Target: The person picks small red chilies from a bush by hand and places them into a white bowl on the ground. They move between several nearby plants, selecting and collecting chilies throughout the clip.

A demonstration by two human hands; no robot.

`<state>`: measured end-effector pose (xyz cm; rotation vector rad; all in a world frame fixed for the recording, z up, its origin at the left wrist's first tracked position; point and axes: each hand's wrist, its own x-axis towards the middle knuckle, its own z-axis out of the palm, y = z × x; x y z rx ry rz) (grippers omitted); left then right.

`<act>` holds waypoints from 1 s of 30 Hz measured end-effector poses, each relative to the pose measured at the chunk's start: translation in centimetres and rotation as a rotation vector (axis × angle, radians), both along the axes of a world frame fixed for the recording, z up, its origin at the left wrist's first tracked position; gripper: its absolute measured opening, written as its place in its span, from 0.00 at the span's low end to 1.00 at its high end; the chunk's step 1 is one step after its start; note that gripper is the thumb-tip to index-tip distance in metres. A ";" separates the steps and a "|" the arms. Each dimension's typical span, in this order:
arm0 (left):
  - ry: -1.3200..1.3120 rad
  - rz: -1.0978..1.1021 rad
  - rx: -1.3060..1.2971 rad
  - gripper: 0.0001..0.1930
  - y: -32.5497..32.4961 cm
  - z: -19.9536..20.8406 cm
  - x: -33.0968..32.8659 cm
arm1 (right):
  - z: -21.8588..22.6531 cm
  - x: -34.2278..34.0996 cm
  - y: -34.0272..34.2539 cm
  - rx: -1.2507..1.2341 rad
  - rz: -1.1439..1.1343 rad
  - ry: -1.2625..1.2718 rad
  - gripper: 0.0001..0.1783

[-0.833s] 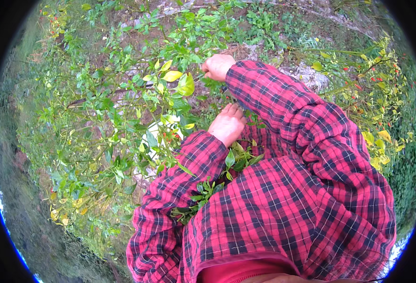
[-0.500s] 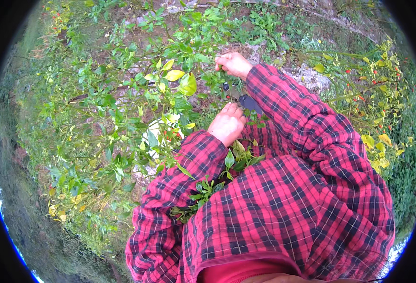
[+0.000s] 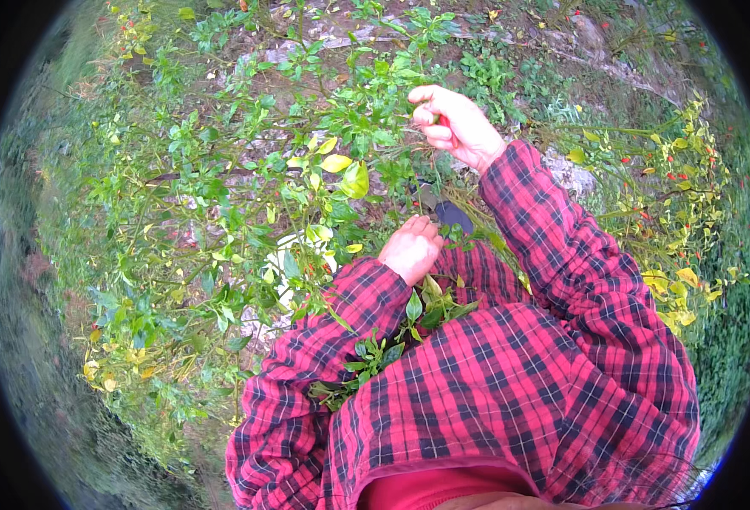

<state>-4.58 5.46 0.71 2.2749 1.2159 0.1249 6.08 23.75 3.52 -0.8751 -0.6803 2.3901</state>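
My right hand is raised at the right side of a leafy green pepper plant, its fingers loosely bent and apart. No held thing shows in it. Lower and to the left, my left hand is closed with its back toward me; its fingers curl out of sight, and whatever they hold is hidden. Yellow leaves hang on the plant just above it. Against my plaid shirt, below that hand, lie cut-looking leafy sprigs and another green bunch.
Partly behind foliage, a white object stands left of my left hand, with red bits near it. A dark shoe shows between my arms. Yellowing plants with small red peppers grow at the right. Pale sheeting covers some soil.
My right hand has drawn right from the stems, and its pinched fingers have loosened apart. My left hand has stayed nearly in place, still closed. The view has shifted slightly.
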 end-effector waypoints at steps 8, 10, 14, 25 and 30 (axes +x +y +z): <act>-0.035 0.108 -0.044 0.10 0.0 0.1 -0.2 | 1.8 -3.0 0.8 0.934 0.331 -0.418 0.18; -0.088 0.229 -0.053 0.10 0.0 0.1 -0.9 | 1.2 -1.8 -0.8 1.005 0.377 -0.493 0.15; -0.350 0.633 -0.456 0.16 0.2 -0.8 -3.6 | -0.7 1.9 -6.6 1.048 0.362 -0.457 0.12; -0.853 1.231 -0.730 0.15 0.0 -2.6 -3.8 | -2.4 2.0 -11.5 1.284 0.462 -0.509 0.20; -0.859 1.178 -0.643 0.14 -0.2 -3.1 -4.0 | -0.5 2.9 -7.7 1.039 0.538 -0.700 0.17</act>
